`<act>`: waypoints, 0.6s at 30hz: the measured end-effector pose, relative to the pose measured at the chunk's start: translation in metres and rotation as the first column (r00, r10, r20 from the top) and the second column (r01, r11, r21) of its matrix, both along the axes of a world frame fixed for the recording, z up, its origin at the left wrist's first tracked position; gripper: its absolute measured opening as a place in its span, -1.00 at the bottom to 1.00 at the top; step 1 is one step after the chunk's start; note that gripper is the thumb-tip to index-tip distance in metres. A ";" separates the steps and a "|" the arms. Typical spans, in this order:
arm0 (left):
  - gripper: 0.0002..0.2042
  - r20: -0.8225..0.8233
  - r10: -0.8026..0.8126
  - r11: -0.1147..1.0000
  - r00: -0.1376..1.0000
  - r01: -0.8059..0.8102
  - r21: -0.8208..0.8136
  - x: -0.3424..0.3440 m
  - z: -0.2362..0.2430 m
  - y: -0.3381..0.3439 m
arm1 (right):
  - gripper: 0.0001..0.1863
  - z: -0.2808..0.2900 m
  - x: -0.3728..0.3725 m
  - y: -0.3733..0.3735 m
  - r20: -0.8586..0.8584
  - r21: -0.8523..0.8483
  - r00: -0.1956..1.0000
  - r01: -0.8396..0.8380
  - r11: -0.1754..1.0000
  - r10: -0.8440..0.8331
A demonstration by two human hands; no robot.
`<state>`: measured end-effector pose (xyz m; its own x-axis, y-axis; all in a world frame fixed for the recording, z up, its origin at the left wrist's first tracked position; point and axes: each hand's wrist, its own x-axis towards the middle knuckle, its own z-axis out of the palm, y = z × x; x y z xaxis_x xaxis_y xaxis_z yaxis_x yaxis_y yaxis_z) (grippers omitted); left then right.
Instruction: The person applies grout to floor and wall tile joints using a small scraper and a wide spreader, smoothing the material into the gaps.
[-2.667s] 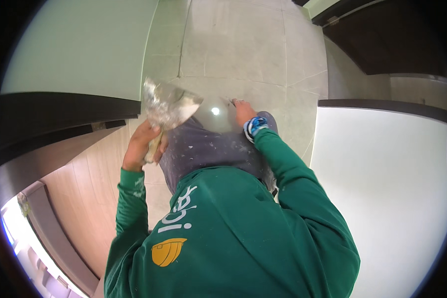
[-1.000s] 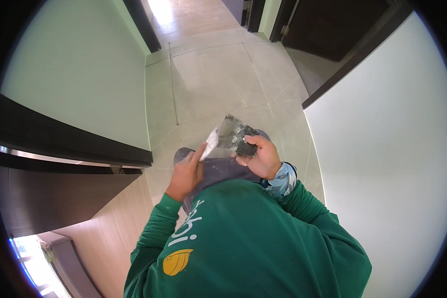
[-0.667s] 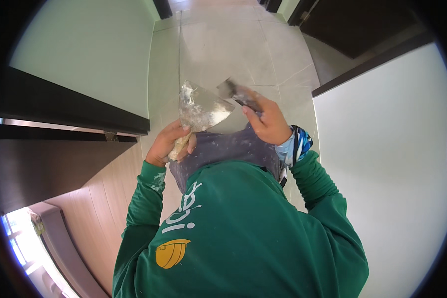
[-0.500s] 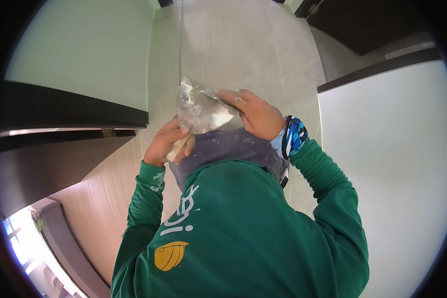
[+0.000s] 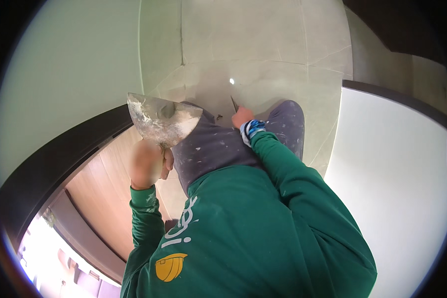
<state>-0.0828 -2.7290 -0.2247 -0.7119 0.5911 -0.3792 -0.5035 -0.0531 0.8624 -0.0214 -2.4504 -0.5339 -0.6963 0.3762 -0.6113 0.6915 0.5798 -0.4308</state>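
Note:
My left hand [image 5: 148, 164], partly blurred, is closed round the handle of a wide putty knife [image 5: 164, 123]. Its flared metal blade faces up, smeared with white and brown residue. Lower and farther forward, my right hand [image 5: 242, 117] is closed on a thin dark blade [image 5: 234, 104], seen nearly edge-on, that looks like a second putty knife; its handle is hidden in the fist. Just beyond that blade's tip, a small bright white spot [image 5: 232, 81] shows on the tiled floor [image 5: 243, 35]. Some dark crumbs [image 5: 219, 117] lie left of the right hand.
My bent knees in stained grey trousers [image 5: 287, 119] frame the right hand. A pale green wall panel [image 5: 74, 79] with a dark edge [image 5: 69, 144] rises at the left. A white panel [image 5: 387, 164] with a dark top edge stands at the right.
My right hand has left the wide blade and moved down toward the floor with the thin blade. The left hand has shifted left with the wide putty knife. My view has lowered.

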 end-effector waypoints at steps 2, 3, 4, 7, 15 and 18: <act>-0.59 0.032 0.021 0.999 0.999 -0.022 0.032 -0.006 -0.003 -0.004 | -0.60 0.011 0.004 -0.013 0.098 0.001 0.977 -0.191 0.982 0.190; -0.60 0.046 0.028 0.998 0.999 -0.030 0.049 -0.010 -0.004 -0.005 | -0.61 0.017 0.004 -0.013 0.107 -0.042 0.954 -0.278 0.960 0.281; -0.61 0.030 0.033 0.998 0.999 -0.035 0.043 -0.004 -0.006 -0.010 | -0.61 0.025 0.008 -0.011 0.094 -0.083 0.923 -0.366 0.927 0.373; -0.62 0.044 0.045 0.998 0.998 -0.047 0.046 -0.007 -0.016 -0.017 | -0.63 0.029 0.006 -0.009 0.125 -0.146 0.850 -0.494 0.857 0.511; -0.62 0.048 0.104 0.995 0.993 -0.103 -0.005 -0.014 -0.027 -0.021 | -0.67 -0.004 -0.008 -0.039 0.189 -0.077 0.777 -0.597 0.798 0.600; -0.64 0.036 0.097 0.995 0.995 -0.096 -0.027 -0.014 -0.027 -0.023 | -0.68 -0.001 -0.019 0.000 0.181 -0.016 0.819 -0.551 0.835 0.544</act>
<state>-0.0971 -2.7523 -0.2513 -0.7505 0.5103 -0.4200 -0.5284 -0.0817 0.8450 -0.0406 -2.4504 -0.5354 -0.6798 -0.0120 -0.7333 0.3162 0.8974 -0.3078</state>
